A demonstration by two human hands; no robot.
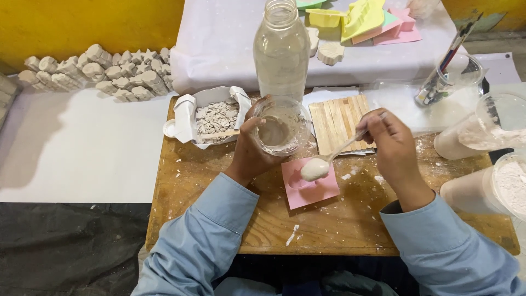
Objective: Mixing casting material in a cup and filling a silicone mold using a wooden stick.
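Sleeves of pale blue sit closest to me. From the left, my left hand (249, 145) wraps its fingers round a small clear bowl (282, 125) of grey mix, at about 11 o'clock from the pink mould (310, 183). The mould lies flat on the wooden table (219, 219). My right hand (390, 143) pinches a spoon (329, 161). Its long handle runs from 2 o'clock down to 8 o'clock, and the full white scoop points at the mould, right over it.

clear bowl (280, 131) of grey slip tilted; loaded spoon (323, 164) over pink mould (310, 189).
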